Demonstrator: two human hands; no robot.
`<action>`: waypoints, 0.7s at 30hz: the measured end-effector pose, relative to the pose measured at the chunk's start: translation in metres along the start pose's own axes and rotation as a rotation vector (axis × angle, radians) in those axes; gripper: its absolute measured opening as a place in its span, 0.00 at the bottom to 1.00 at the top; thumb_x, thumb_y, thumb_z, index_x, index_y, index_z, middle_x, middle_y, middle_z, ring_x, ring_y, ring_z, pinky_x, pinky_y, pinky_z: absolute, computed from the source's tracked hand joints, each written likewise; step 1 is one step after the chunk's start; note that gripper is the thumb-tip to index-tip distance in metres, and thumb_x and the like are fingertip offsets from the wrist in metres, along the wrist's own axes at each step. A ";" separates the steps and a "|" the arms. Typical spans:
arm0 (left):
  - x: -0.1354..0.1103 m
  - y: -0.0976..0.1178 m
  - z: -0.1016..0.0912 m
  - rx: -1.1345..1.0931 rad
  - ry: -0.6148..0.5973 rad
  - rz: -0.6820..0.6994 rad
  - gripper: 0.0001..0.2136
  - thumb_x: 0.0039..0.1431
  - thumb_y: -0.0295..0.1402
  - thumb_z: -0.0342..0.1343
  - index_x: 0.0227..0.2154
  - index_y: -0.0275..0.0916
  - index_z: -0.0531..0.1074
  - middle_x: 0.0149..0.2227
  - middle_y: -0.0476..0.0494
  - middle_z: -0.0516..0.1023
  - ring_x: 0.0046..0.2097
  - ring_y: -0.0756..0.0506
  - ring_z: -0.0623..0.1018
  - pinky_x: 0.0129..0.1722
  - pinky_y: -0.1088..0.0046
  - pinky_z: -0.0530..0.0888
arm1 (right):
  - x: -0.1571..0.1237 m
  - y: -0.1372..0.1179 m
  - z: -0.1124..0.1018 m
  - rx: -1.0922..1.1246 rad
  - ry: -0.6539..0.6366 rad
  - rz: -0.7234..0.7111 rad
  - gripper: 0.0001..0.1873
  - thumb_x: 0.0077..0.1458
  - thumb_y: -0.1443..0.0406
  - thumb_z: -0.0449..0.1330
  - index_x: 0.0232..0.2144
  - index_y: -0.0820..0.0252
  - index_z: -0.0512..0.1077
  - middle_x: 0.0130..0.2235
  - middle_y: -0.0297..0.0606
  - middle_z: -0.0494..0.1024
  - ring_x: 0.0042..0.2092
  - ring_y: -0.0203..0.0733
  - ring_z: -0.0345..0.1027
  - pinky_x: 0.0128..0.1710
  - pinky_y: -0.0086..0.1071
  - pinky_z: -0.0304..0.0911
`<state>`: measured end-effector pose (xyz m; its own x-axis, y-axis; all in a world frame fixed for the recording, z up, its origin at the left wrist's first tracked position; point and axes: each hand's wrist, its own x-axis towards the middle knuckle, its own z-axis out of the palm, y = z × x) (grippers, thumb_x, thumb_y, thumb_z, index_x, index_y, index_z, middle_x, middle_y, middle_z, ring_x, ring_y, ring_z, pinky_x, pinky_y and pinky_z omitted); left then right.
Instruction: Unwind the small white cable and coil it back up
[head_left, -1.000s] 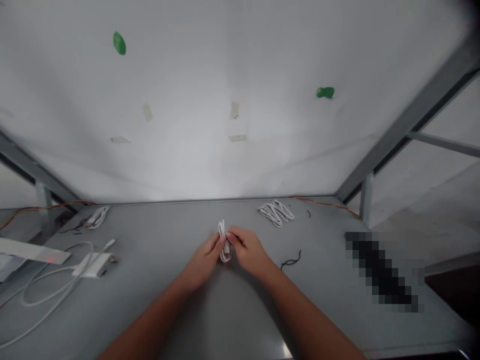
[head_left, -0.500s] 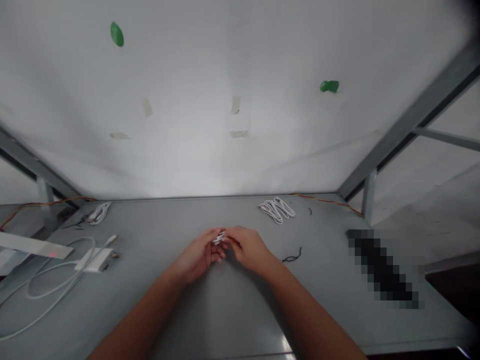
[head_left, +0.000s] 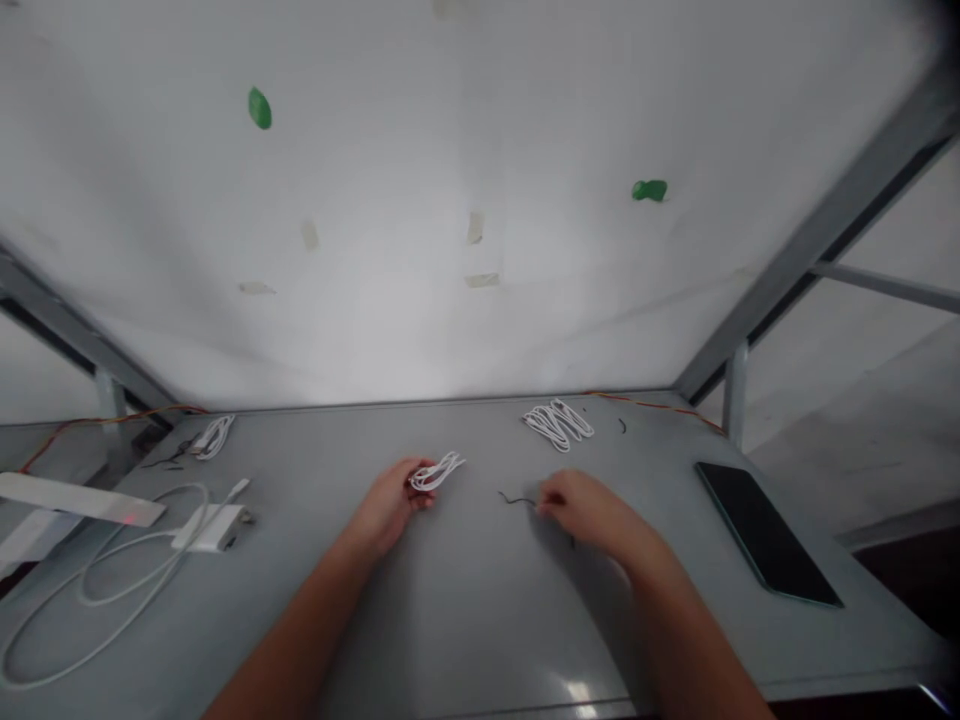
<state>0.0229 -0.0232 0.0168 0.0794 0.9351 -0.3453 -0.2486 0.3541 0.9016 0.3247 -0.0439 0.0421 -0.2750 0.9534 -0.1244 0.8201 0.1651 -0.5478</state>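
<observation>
My left hand (head_left: 394, 503) is closed around one end of a folded white cable (head_left: 436, 473), whose loops stick out to the right past the fingertips. To its right, my right hand (head_left: 577, 505) pinches a thin black twist tie (head_left: 517, 499). One end of the tie points left from the fingers, and a short dark bit shows below the hand. Behind the right hand, another bundled white cable (head_left: 559, 424) lies on the grey table (head_left: 465, 620).
A black phone (head_left: 766, 535) lies at the right. On the left are a white charger (head_left: 210, 527) with a looped cord, a white power strip (head_left: 79, 498) and a third white cable bundle (head_left: 215, 437). A small black tie piece (head_left: 622, 426) lies at the back right.
My hands have moved apart. The left keeps the white cable, now more visible, while the right has let go of it, moved right and pinched the black twist tie from the table.
</observation>
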 end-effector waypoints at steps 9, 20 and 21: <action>0.011 0.008 -0.019 0.243 0.135 0.169 0.15 0.55 0.41 0.65 0.41 0.36 0.79 0.30 0.45 0.81 0.30 0.46 0.80 0.36 0.68 0.79 | -0.017 0.022 -0.031 -0.325 0.384 0.223 0.04 0.46 0.68 0.68 0.27 0.57 0.77 0.33 0.43 0.80 0.36 0.49 0.72 0.35 0.36 0.59; 0.007 0.003 -0.012 0.054 -0.113 0.124 0.13 0.52 0.36 0.60 0.38 0.34 0.80 0.37 0.41 0.84 0.37 0.43 0.81 0.39 0.67 0.80 | 0.062 -0.095 0.061 0.175 0.212 -0.518 0.14 0.59 0.77 0.61 0.44 0.57 0.76 0.47 0.41 0.77 0.50 0.46 0.69 0.52 0.39 0.65; 0.006 0.003 -0.011 0.019 -0.140 0.109 0.13 0.51 0.35 0.60 0.38 0.34 0.80 0.37 0.41 0.84 0.37 0.43 0.81 0.39 0.66 0.80 | 0.061 -0.092 0.064 0.234 0.202 -0.492 0.13 0.58 0.76 0.62 0.43 0.56 0.75 0.46 0.40 0.76 0.48 0.45 0.69 0.50 0.38 0.65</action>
<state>0.0120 -0.0169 0.0146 0.1871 0.9604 -0.2067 -0.2448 0.2494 0.9369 0.2005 -0.0170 0.0324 -0.4754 0.8117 0.3394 0.4809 0.5628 -0.6723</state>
